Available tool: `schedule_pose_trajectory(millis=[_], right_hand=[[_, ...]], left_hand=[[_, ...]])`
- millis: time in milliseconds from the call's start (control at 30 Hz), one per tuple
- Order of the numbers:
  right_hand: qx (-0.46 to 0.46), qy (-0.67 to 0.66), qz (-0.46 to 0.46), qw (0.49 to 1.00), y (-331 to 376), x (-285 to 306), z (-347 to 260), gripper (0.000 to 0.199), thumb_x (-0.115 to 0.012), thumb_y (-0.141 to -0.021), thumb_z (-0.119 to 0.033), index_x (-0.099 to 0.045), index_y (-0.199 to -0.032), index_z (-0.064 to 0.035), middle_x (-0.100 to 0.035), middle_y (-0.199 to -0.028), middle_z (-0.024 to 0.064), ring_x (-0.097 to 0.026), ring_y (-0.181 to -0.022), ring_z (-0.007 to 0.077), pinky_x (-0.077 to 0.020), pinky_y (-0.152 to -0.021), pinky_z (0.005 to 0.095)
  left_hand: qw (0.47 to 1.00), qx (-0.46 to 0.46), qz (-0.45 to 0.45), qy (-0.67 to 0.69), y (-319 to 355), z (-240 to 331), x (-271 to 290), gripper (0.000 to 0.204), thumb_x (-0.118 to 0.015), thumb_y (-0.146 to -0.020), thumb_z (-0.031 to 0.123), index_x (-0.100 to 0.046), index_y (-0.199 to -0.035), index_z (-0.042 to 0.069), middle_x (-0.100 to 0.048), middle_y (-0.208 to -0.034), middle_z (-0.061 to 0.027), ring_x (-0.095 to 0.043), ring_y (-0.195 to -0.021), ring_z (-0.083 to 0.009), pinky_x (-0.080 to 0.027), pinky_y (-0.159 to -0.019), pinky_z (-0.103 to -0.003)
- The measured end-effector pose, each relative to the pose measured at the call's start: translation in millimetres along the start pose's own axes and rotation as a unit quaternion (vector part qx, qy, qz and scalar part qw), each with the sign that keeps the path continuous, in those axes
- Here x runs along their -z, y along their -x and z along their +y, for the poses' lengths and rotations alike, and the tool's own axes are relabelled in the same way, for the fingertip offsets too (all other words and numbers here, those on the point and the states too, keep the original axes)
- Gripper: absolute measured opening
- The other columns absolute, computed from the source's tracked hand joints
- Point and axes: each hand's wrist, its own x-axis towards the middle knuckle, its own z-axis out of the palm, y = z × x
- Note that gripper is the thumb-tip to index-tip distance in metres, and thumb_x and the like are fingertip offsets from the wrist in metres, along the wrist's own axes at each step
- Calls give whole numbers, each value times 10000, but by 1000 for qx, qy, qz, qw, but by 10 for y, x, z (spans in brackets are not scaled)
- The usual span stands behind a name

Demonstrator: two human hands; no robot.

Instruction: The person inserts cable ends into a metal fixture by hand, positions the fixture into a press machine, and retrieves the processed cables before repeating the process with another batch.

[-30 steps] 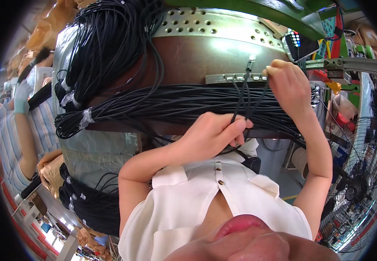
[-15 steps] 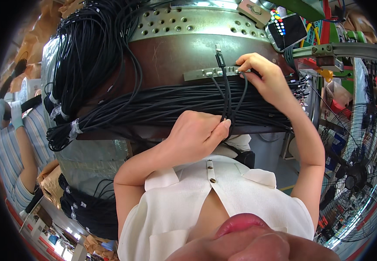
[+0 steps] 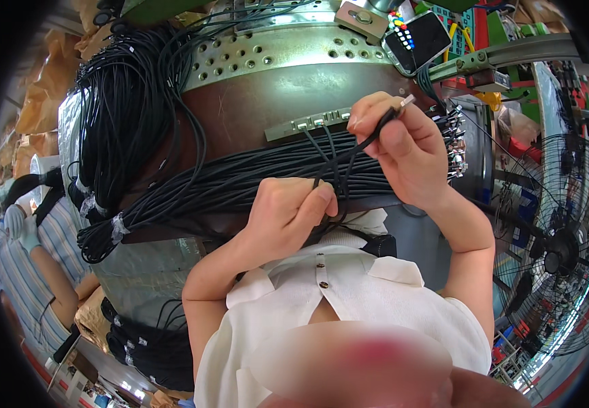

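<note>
From the head view we see the right hand [image 3: 403, 153] pinching a black cable [image 3: 366, 139] near its metal plug end, lifted just in front of the socket strip [image 3: 315, 122]. The left hand [image 3: 288, 214] is clenched around the same cable lower down — over the bundle of black cables [image 3: 240, 183] lying across the brown bench [image 3: 274, 88].

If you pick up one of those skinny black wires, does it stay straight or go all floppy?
Probably floppy: the black cable pinched in the right hand curves down toward the left hand, and the bundle droops over the metal drum. Likely light, since fingertips alone hold it. Its smooth jacket may slip a little.
</note>
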Motion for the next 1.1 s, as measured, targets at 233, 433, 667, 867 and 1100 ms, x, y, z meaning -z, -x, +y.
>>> schedule_pose_trajectory(millis=[233,433,667,867,1100], right_hand=[[69,-107,-71,989,-24,-10,142,276,-653,-912,-255,-623,-995,6,-560,-1048,86,-485,-790,79,-394,-654,205],[0,-66,-94,993,-19,-24,77,246,-623,-931,-222,-643,-988,17,-579,-1079,87,-476,-719,46,-372,-584,183],[47,-27,-111,992,-49,-9,122,97,-654,-861,-46,-599,-920,8,-545,-982,68,-519,-877,124,-414,-759,261],[223,609,-112,753,7,34,-107,228,-731,-805,-186,-676,-990,-65,-631,-862,101,-604,-704,192,-486,-568,306],[308,808,-89,495,-193,238,-267,394,-671,-683,-94,-638,-1076,-86,-587,-945,63,-594,-828,220,-516,-687,311]], left_hand=[[987,-24,-92,126,-15,-6,-45,327,-440,-980,183,-610,-754,18,-510,-561,-57,-513,-495,-196,-413,-509,-320],[980,-34,-125,148,-40,-9,-13,331,-438,-983,211,-585,-742,39,-509,-569,-60,-515,-518,-213,-413,-528,-336],[969,-20,-184,163,-65,-3,21,377,-434,-994,246,-573,-724,24,-512,-568,-58,-498,-513,-190,-398,-523,-320],[971,27,-132,196,16,8,92,407,-423,-993,236,-565,-686,10,-524,-573,-36,-478,-509,-127,-383,-499,-286],[991,-31,-122,-52,-80,80,-99,365,-516,-908,213,-571,-613,4,-554,-555,-178,-560,-518,-364,-438,-506,-437]])
